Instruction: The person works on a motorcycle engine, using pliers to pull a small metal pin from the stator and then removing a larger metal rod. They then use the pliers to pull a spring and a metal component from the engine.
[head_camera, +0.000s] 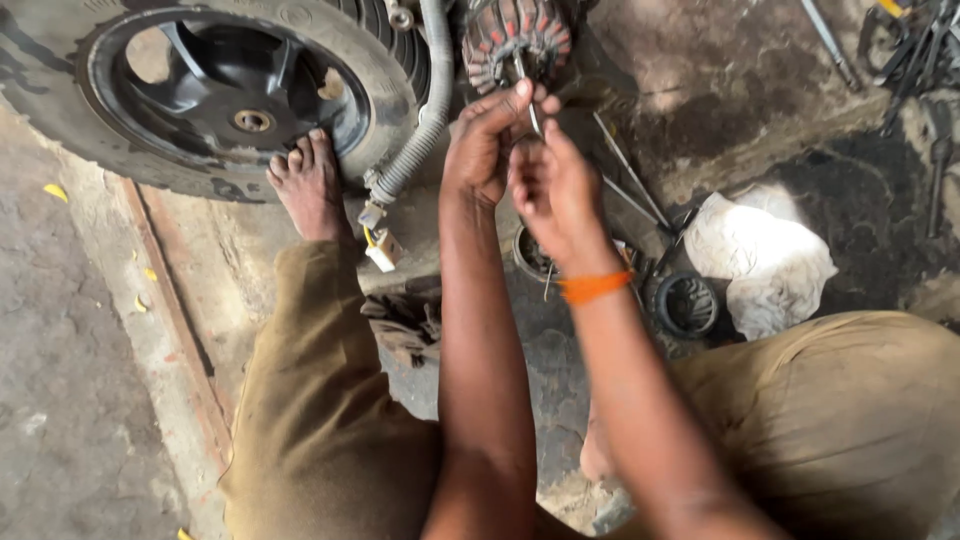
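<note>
Left hand (487, 140) raised, thumb and fingers pinched together at the lower edge of a wound motor stator (517, 42), fingertips meeting a thin metal tool (530, 100) there. Right hand (552, 188) just beside and below the left, touching it, fingers curled in toward the same tool; exact grip on the shaft can't be told, fingers overlap. Orange thread band (595, 287) round the right wrist. Stator sits at top centre of view, copper-red windings w/ pale tips fanned in a ring, partly cut off by the frame edge. Grey corrugated hose (425, 110) runs down just left of the stator and ends in a small white connector (383, 250) w/ yellow wire. Left of the hose: scooter tyre w/ black alloy wheel (230, 90) lying against the floor, person's bare left foot (306, 182) pressed on its rim. Both legs in khaki trousers (320, 400), person seated low on the concrete floor (70, 350). Dark greasy rag (405, 325) on floor btwn the knees. Below the right hand: small round metal part (532, 255), partly hidden. Further right: black ribbed ring (686, 304), then crumpled white cloth (760, 255) touching it. Thin metal rods (632, 175) lie on the oil-stained floor near the right hand. Loose hand tools (915, 50) at top right, well apart.
</note>
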